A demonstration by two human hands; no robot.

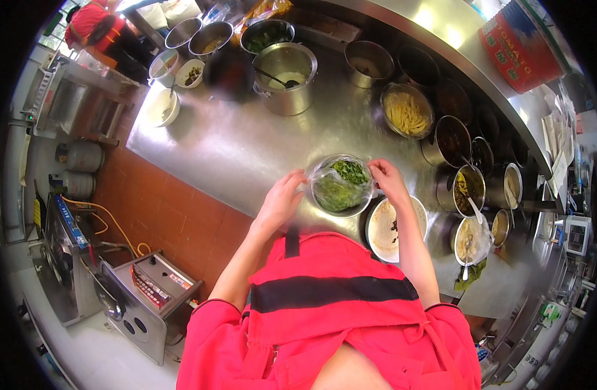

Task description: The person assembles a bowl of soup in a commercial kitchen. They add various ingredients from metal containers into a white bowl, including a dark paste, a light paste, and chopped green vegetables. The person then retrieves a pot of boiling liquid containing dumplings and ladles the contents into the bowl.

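Observation:
A round metal bowl (pixel 338 213) of chopped green leaves (pixel 349 171) stands on the steel table before me. Clear plastic film (pixel 340 187) lies wrinkled over the front part of the greens, while the leaves at the back show bare. At the bowl's left rim, my left hand (pixel 281 197) pinches the film's edge between thumb and fingers. My right hand (pixel 387 179) grips the film at the opposite rim. Under my right forearm sits a white bowl (pixel 384 229) with pale residue and dark bits, partly hidden by the arm.
Pots and bowls line the steel table (pixel 220 151), among them a tall pot with a ladle (pixel 288 100) and a bowl of yellow strips (pixel 406 112). A red tub (pixel 520 48) rests on the overhead shelf. Far left, a person in red (pixel 96 27) stands beyond the table.

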